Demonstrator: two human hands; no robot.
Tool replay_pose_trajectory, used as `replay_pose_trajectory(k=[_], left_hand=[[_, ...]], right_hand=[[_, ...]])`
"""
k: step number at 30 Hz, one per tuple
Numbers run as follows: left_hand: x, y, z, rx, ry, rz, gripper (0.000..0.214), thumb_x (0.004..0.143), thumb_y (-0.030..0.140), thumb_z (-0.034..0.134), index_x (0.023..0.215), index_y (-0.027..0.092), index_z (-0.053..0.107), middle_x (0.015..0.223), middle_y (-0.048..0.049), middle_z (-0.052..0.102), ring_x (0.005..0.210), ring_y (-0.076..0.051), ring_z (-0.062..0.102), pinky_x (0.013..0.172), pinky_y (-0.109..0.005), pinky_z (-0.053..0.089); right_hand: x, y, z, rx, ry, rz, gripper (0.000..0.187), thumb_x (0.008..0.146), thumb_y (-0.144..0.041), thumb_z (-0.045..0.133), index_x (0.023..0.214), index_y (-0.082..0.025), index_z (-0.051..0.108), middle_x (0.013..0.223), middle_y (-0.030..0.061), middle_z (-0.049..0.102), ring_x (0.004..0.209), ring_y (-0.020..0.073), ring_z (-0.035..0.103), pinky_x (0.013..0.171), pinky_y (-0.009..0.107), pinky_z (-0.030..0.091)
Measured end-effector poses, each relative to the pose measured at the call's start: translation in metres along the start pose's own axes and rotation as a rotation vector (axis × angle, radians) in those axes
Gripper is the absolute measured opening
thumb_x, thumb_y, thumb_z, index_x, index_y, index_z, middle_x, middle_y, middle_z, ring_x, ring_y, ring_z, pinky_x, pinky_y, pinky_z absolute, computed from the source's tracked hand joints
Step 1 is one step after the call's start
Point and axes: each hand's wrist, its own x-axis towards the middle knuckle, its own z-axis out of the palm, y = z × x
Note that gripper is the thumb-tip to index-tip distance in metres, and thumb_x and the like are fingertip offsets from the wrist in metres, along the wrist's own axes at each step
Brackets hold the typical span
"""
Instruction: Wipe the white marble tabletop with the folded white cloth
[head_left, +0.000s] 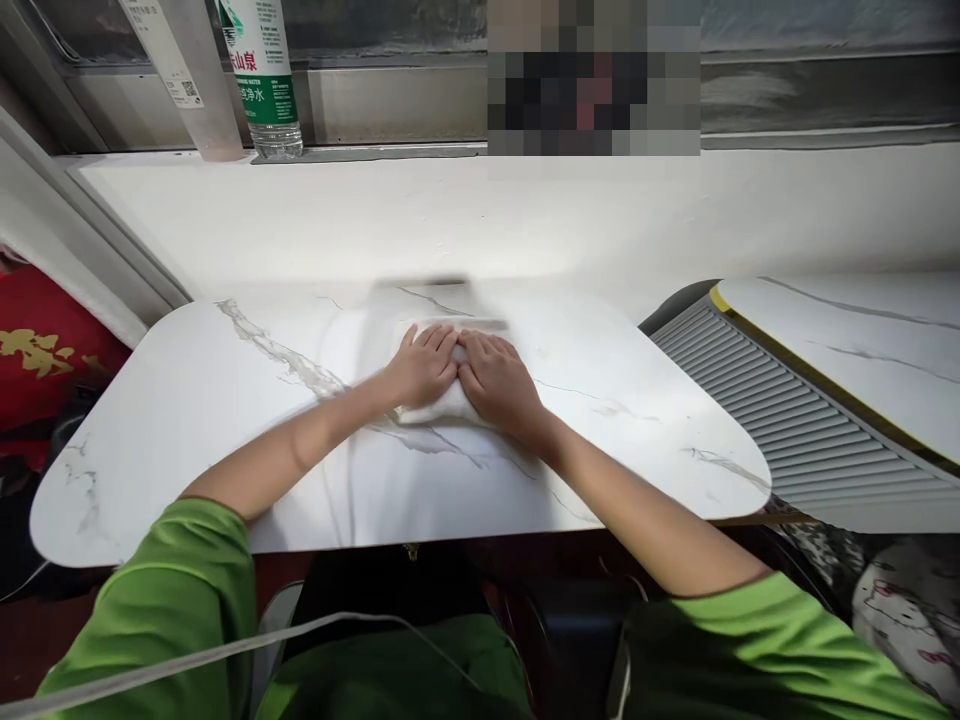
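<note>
A folded white cloth (429, 412), likely a towel, lies on the middle of the white marble-patterned table (195, 400). My left hand (422, 366) rests palm down on its left part, the fingers stretched forward. Beside it, my right hand (501, 375) presses flat on the right part, its fingers pointing forward and to the left. The two hands touch or nearly touch at the thumbs and fingertips. Much of the cloth is hidden beneath them.
On the ledge behind the table stand a green-labelled water bottle (271, 95) and a frosted bottle (199, 100). A second marble-patterned table with a ribbed side (780, 400) is at right. A pale cable (247, 645) crosses in front of my body.
</note>
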Motion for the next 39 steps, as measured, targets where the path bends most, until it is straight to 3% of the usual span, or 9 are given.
replay_pose_trajectory(k=[7,12,18,23,29,34,39], left_hand=[[-0.097,0.030,0.001,0.010,0.041,0.080,0.055,0.100,0.029,0.028,0.150,0.006,0.035,0.159,-0.0148,0.033,0.150,-0.025,0.024,0.124,-0.050,0.014],[-0.120,0.036,0.001,-0.013,0.051,0.047,0.056,0.099,0.027,0.027,0.149,0.004,0.035,0.159,-0.0148,0.034,0.151,-0.025,0.023,0.125,-0.050,0.012],[-0.083,0.010,0.001,-0.002,0.068,-0.020,0.053,0.098,0.026,0.030,0.148,0.009,0.037,0.158,-0.0151,0.037,0.149,-0.024,0.028,0.123,-0.050,0.015],[-0.033,-0.042,-0.009,0.006,0.084,-0.059,0.050,0.099,0.025,0.028,0.145,0.009,0.039,0.157,-0.0140,0.038,0.147,-0.023,0.032,0.123,-0.047,0.016],[0.021,-0.099,-0.016,-0.016,0.141,-0.037,0.048,0.097,0.025,0.030,0.141,0.013,0.045,0.153,-0.0119,0.045,0.143,-0.020,0.037,0.121,-0.041,0.021],[0.045,-0.121,-0.016,-0.050,0.171,-0.023,0.046,0.094,0.024,0.032,0.136,0.018,0.049,0.148,-0.0087,0.051,0.139,-0.021,0.042,0.119,-0.042,0.025],[0.043,-0.120,-0.016,-0.064,0.149,-0.050,0.048,0.096,0.030,0.034,0.140,0.015,0.047,0.152,-0.0103,0.045,0.143,-0.024,0.037,0.121,-0.047,0.022]], right_hand=[[-0.078,-0.062,-0.022,0.028,0.004,-0.057,0.044,0.091,-0.022,0.037,0.130,-0.012,0.055,0.136,0.0194,0.061,0.131,0.0326,0.052,0.112,0.054,0.038],[-0.086,-0.076,-0.026,0.057,-0.005,-0.101,0.042,0.089,-0.020,0.039,0.126,-0.012,0.056,0.134,0.0183,0.062,0.130,0.0317,0.053,0.112,0.051,0.039],[-0.038,-0.056,-0.012,0.120,-0.050,-0.106,0.039,0.085,-0.018,0.039,0.119,-0.012,0.057,0.126,0.0183,0.064,0.122,0.0330,0.055,0.107,0.050,0.042],[0.032,-0.041,0.017,0.125,-0.072,-0.040,0.033,0.085,-0.017,0.038,0.112,-0.016,0.057,0.114,0.0171,0.068,0.109,0.0338,0.058,0.100,0.051,0.043],[0.101,-0.028,0.046,0.078,-0.082,0.000,0.030,0.085,-0.015,0.039,0.108,-0.015,0.057,0.112,0.0180,0.067,0.110,0.0334,0.057,0.101,0.048,0.041],[0.125,-0.019,0.060,0.073,-0.065,0.034,0.031,0.084,-0.012,0.039,0.108,-0.014,0.057,0.108,0.0170,0.068,0.106,0.0314,0.058,0.100,0.047,0.041],[0.121,-0.020,0.062,0.079,-0.040,0.016,0.032,0.085,-0.014,0.039,0.110,-0.012,0.059,0.111,0.0181,0.068,0.110,0.0317,0.057,0.101,0.048,0.040]])
